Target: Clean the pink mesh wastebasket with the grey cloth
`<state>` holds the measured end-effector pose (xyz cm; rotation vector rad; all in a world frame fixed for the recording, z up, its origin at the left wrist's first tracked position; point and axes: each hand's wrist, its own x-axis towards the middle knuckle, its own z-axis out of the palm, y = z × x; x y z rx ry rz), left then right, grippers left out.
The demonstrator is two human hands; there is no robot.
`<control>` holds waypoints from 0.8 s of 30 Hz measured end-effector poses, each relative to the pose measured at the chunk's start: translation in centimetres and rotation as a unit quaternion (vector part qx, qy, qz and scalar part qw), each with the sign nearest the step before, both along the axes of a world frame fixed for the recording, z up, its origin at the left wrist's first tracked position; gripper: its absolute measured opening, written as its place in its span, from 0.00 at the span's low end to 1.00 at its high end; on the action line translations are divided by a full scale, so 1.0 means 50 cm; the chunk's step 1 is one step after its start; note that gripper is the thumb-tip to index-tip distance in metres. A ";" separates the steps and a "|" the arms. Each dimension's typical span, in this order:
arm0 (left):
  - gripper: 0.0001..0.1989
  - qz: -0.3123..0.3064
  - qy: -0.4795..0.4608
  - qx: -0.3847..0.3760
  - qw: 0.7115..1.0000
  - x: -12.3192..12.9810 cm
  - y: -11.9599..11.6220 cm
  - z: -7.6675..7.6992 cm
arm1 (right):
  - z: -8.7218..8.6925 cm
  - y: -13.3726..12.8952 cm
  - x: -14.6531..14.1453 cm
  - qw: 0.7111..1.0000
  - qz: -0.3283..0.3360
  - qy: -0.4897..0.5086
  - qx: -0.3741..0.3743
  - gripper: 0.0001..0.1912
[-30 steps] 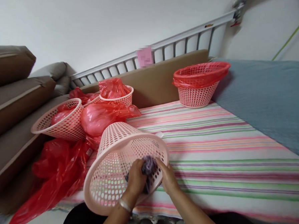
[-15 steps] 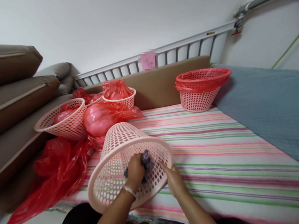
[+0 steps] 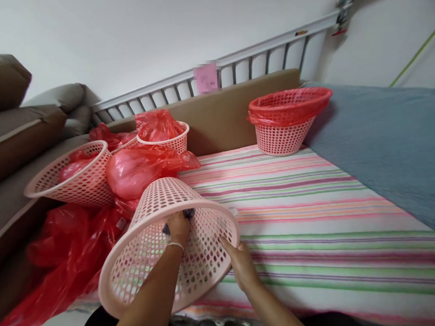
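Observation:
A pale pink perforated plastic basket [image 3: 161, 209] lies tipped on its side, its mouth facing me. My left hand [image 3: 179, 227] reaches inside it, closed around a crumpled dark grey-purple cloth [image 3: 188, 213] pressed near the inner wall. Most of the cloth is hidden by the hand. At the basket's right edge, my right hand [image 3: 239, 261] grips the rim, thumb inside and fingers outside. Beneath the basket is a striped sheet [image 3: 308, 216].
To the left, red plastic bags [image 3: 137, 169] lie against another pink basket [image 3: 76, 180]. A third basket [image 3: 180, 142] holds a red bag. A red-lined basket [image 3: 283, 135] stands back right beside blue fabric [image 3: 384, 149]. Grey-brown cushions [image 3: 15, 139] are stacked at left.
My left hand has pushed deeper into the basket with the cloth. My right hand keeps its hold on the rim. The whole view has shifted, so everything sits further left.

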<state>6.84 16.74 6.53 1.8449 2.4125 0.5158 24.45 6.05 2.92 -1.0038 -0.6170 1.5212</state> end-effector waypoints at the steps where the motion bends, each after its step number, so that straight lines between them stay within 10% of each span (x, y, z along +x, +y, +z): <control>1: 0.16 -0.002 -0.001 -0.002 1.000 0.000 -0.001 -0.003 | -0.001 0.001 0.000 1.000 0.000 0.005 -0.004 0.23; 7: 0.11 -0.023 -0.028 -0.014 0.999 0.030 -0.042 0.007 | -0.005 0.006 -0.002 0.999 -0.032 0.023 -0.025 0.25; 17: 0.27 -0.227 -0.100 -0.022 0.968 0.133 -0.298 0.020 | -0.001 0.003 -0.001 0.996 -0.072 0.051 0.001 0.21; 24: 0.26 -0.244 -0.090 -0.018 0.965 0.114 -0.270 0.032 | 0.003 -0.006 -0.002 0.995 -0.073 0.069 0.002 0.23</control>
